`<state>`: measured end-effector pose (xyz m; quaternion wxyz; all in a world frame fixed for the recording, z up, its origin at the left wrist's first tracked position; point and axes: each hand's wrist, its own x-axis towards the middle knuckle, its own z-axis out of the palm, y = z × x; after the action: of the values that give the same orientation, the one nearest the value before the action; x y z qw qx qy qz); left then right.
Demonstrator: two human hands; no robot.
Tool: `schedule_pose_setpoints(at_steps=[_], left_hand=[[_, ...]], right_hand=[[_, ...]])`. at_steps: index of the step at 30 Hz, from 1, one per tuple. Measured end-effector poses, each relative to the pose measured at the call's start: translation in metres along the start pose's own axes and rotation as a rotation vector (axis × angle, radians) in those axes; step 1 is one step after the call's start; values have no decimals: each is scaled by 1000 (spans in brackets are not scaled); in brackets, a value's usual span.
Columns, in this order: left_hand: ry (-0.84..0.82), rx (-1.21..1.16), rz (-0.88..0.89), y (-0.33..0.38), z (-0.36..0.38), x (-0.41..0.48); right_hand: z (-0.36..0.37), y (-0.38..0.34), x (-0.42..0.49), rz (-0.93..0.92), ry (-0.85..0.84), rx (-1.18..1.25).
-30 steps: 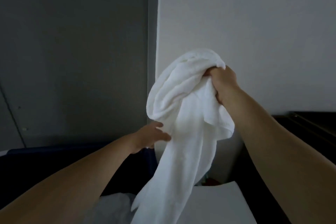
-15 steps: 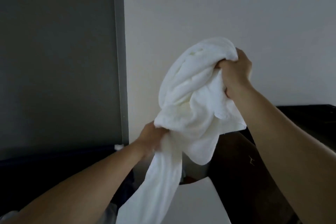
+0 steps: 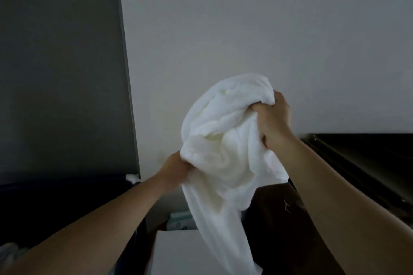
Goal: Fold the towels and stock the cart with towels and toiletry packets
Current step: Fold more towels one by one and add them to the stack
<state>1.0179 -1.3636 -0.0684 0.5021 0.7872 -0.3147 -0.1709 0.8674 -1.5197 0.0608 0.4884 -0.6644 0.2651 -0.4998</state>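
A crumpled white towel (image 3: 223, 152) is held up in open air before a pale wall (image 3: 245, 29). Its tail trails down past the right edge of a white worktop (image 3: 178, 252). The right hand (image 3: 271, 118) clenches the bunched top and the left hand (image 3: 176, 168) grasps a lower fold. A dark cabinet (image 3: 357, 152) crowds the right side. Pale green items (image 3: 180, 219), too dim to identify, sit beyond the worktop's far edge.
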Motion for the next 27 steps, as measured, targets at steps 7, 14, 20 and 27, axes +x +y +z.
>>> schedule_pose_setpoints(at_steps=[7, 14, 20, 27], left_hand=[[-678, 699, -451, -55, -21, -27], [-494, 552, -315, -97, -15, -21], [-609, 475, -359, -153, 48, -32], [-595, 423, -281, -152, 75, -38]], right_hand=[[26, 140, -65, 71, -318, -279], [17, 265, -143, 265, -890, -921], [-4, 285, -161, 731, -1022, -573], [7, 278, -167, 772, -535, -327]])
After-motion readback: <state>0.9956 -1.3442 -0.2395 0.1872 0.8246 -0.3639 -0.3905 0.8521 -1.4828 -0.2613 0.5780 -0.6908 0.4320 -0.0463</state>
